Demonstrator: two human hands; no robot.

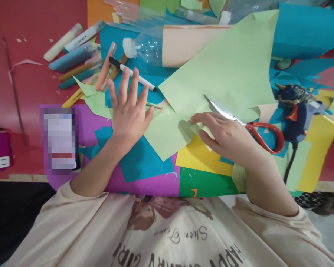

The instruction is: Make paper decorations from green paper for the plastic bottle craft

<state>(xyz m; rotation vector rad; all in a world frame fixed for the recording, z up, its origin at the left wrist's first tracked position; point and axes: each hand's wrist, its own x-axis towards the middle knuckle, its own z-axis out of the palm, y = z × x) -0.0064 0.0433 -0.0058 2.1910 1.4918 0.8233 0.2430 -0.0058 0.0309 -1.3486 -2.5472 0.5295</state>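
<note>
My left hand (130,107) is spread flat, palm down, over paper pieces, its fingertips by a white marker pen (140,78) with a black cap. Under and beside it lies a cut piece of light green paper (165,142). My right hand (225,135) has bent fingers, with thumb and index finger apart, over light green paper; whether it presses on the paper I cannot tell. Just beyond that hand lie scissors (267,135) with red handles, their blades closed on a big light green sheet (225,63).
A clear plastic bottle (149,46) wrapped in peach paper lies at the back. Several markers (75,55) are at the left, above a phone (61,139). At the right rests a blue glue gun (297,118) with its cord. Coloured paper covers much of the red table (30,89).
</note>
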